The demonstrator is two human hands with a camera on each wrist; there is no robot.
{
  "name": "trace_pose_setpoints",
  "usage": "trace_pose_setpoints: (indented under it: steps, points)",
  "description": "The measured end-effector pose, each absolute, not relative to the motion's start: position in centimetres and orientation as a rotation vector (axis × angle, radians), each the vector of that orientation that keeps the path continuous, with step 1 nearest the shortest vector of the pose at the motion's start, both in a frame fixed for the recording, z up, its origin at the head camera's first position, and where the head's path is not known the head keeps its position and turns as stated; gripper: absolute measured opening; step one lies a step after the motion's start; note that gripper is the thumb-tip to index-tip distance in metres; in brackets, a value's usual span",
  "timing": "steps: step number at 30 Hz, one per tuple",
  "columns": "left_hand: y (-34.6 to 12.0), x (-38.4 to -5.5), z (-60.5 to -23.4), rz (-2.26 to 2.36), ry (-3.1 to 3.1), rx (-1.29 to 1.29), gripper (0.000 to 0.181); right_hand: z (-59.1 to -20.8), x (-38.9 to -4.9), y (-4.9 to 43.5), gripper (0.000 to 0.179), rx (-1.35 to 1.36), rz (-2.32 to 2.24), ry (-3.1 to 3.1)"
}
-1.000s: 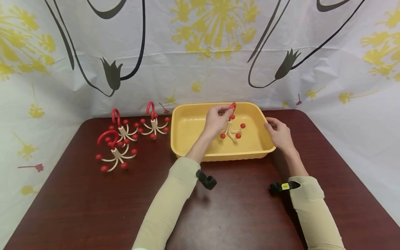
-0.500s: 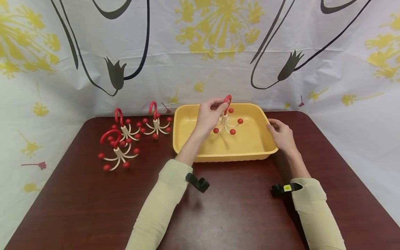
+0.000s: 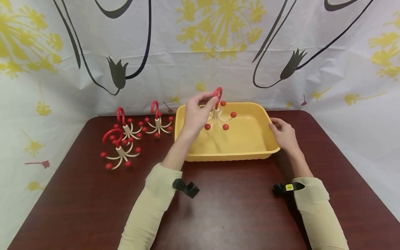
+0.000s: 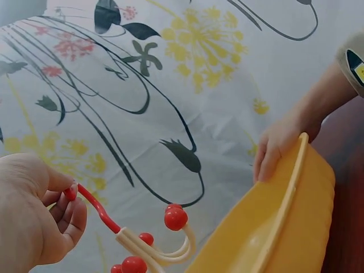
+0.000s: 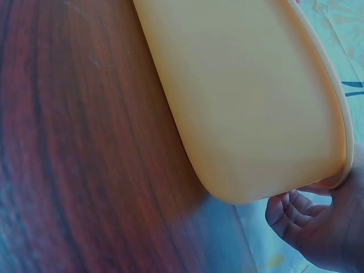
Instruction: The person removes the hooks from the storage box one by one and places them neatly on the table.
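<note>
My left hand pinches the red hook of a multi-arm hook hanger, which has cream arms tipped with red balls. The hanger hangs upright over the left-middle part of a yellow plastic tub. In the left wrist view, thumb and fingers close on the end of the red hook; its lower arms run out of frame. My right hand grips the tub's right end, fingers over the rim in the left wrist view. The right wrist view shows the tub's outer wall with that hand at its corner.
Left of the tub, three similar hangers stand on the dark wooden table: a front one, one behind it and one nearer the tub. A patterned white sheet hangs behind the table.
My left hand has raised the hanger from inside the tub and moved it up and to the left. The right hand stays on the tub's right end. The head view has shifted slightly.
</note>
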State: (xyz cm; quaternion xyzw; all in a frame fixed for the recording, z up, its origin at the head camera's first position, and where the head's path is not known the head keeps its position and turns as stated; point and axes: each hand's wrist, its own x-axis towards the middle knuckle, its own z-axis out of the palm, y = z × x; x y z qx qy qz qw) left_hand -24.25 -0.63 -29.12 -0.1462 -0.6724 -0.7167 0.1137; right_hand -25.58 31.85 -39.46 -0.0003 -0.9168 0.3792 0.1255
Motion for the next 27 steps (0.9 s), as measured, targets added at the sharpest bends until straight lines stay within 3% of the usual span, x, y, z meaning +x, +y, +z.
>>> trace_pose_setpoints:
  steps: [27]
  points:
    - [-9.6,-20.9,-28.3,-1.918,-1.989,-0.302,0.027,-39.6,-25.7,32.0,0.046,-0.007,1.120,-2.667]
